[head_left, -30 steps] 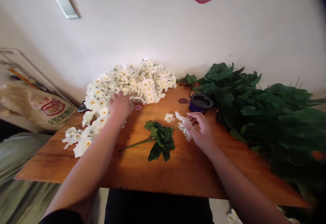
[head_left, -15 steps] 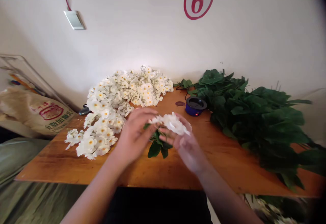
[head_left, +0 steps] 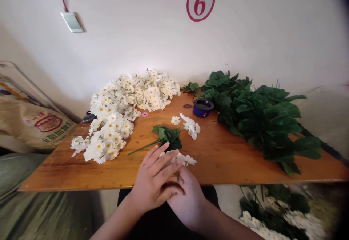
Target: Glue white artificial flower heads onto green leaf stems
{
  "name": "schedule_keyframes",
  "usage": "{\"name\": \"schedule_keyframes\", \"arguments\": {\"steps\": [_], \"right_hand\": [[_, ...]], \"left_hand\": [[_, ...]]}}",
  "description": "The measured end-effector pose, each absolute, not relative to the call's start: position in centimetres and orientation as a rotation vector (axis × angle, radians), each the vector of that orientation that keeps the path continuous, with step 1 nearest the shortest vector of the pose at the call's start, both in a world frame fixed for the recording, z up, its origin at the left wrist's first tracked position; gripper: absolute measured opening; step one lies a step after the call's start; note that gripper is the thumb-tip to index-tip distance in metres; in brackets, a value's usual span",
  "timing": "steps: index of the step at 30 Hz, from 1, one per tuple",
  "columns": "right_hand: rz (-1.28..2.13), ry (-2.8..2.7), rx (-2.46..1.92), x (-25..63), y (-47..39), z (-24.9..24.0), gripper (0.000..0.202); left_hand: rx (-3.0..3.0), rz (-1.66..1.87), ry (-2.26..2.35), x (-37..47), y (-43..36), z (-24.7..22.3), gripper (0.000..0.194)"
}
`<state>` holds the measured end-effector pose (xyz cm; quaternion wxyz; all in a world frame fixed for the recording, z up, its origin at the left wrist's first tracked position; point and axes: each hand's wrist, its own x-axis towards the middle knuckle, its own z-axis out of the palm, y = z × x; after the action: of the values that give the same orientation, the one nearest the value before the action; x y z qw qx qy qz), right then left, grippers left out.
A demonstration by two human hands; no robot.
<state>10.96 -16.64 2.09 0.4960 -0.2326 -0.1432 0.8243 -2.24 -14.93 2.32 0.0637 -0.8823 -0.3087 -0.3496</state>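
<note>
At the near edge of the wooden worktop (head_left: 218, 160), my left hand (head_left: 155, 182) lies over my right hand (head_left: 188, 200), both grips closed narrowly on a small cluster of white blossoms (head_left: 183, 158) pinched between my fingers; exactly which fingers press it I cannot tell, as the left hand covers the right. The cluster sits at 12 o'clock from my hands, touching the fingertips. Just beyond it, still at 12 o'clock, a leafy green sprig (head_left: 167, 135) lies flat, its thin stem running toward 8 o'clock. At 1 o'clock from the sprig rest a single loose white flower (head_left: 175, 120) and, beside it, a small bunch of white blooms (head_left: 191, 127). A large heap of white flowers (head_left: 128, 105) fills the worktop from 10 to 12 o'clock, reaching the wall. A small dark blue round pot (head_left: 203, 107) stands at 1 o'clock, close against a pile of green foliage (head_left: 259, 116) spreading toward 3 o'clock. A red circled numeral six (head_left: 200, 0) marks the wall above, and a printed sack (head_left: 35, 123) leans at 9 o'clock.
</note>
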Motion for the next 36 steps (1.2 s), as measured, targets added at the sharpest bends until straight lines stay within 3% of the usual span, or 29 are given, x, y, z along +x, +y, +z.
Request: {"name": "schedule_keyframes", "arguments": {"steps": [6, 12, 16, 20, 22, 24, 28, 33, 36], "right_hand": [[2.121, -0.261, -0.439, 12.0, -17.8, 1.6, 0.03], [2.083, -0.333, -0.399, 12.8, -19.4, 1.9, 0.024], [1.903, -0.444, -0.554, 11.5, -20.1, 0.5, 0.032], [1.828, -0.544, -0.632, 10.9, -19.5, -0.5, 0.046], [1.87, -0.559, -0.546, 11.1, -19.0, -0.4, 0.045], [1.867, -0.482, -0.453, 11.3, -18.6, -0.1, 0.035], [1.81, -0.326, -0.432, 11.0, -18.9, -0.2, 0.03], [1.779, -0.452, -0.374, 10.6, -19.6, -0.2, 0.028], [1.773, -0.511, -0.444, 10.6, -19.2, -0.2, 0.029]], "left_hand": [[-2.71, -1.206, -0.918, -2.6, -15.6, 3.1, 0.05], [-2.677, -1.678, -1.163, -2.0, -18.5, 1.4, 0.029], [-2.567, -2.041, -1.37, 0.8, -19.4, 0.3, 0.03], [-2.594, -2.119, -1.89, 2.7, -17.9, 1.2, 0.023], [-2.375, -2.336, -2.147, 2.7, -17.2, 1.8, 0.034], [-2.25, -2.46, -2.092, 2.6, -17.1, 2.1, 0.036], [-2.356, -2.341, -1.579, 3.1, -17.8, 1.7, 0.024], [-1.964, -2.88, -1.65, 4.5, -17.3, 1.4, 0.018], [-1.976, -2.853, -1.629, 4.4, -17.5, 0.8, 0.009]]}}
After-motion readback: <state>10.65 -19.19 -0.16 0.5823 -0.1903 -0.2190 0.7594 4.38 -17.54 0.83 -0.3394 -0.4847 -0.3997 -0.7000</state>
